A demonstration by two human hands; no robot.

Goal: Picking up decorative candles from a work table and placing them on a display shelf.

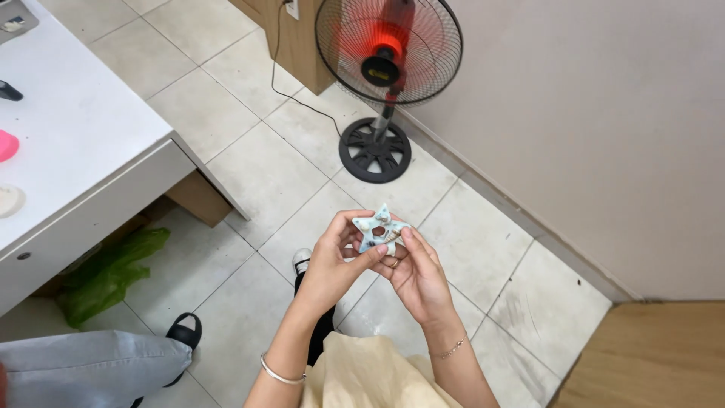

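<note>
A small pale-blue star-shaped piece (377, 227) with a hole in its middle is held up in front of me over the tiled floor. My left hand (332, 261) grips its left side with thumb and fingers, a thin bangle on that wrist. My right hand (416, 273) holds its right side from below, with a ring on one finger and a fine bracelet on the wrist. Both hands touch each other under the star.
A white table (91, 143) stands at the left with a pink object (7, 145) on it. A standing fan (387, 57) with red blades is ahead by the wall. A green plastic bag (109, 273) lies under the table. Another person's grey-trousered leg (91, 369) and black sandal (184, 331) are at lower left.
</note>
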